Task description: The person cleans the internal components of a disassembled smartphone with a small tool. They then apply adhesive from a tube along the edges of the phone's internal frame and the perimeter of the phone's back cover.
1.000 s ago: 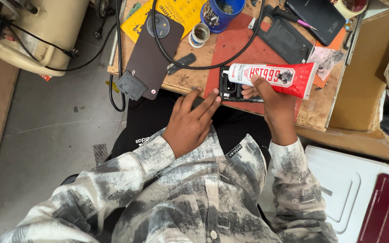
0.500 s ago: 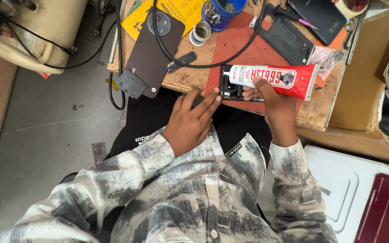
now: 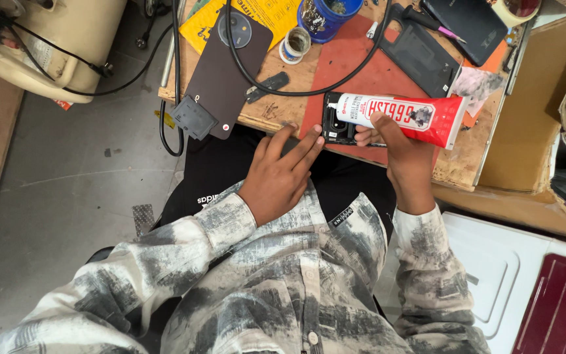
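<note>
Two hands at the desk (image 3: 276, 108) edge: right hand (image 3: 404, 164) clamped on a red-and-white glue tube (image 3: 404, 117) over a small black phone part (image 3: 337, 121); left hand (image 3: 283, 177) flat, fingers extended, beside the part.

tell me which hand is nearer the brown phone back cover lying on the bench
Left. The left hand rests at the bench edge just right of the brown back cover; the right hand is farther right, holding the red-and-white tube.
</note>
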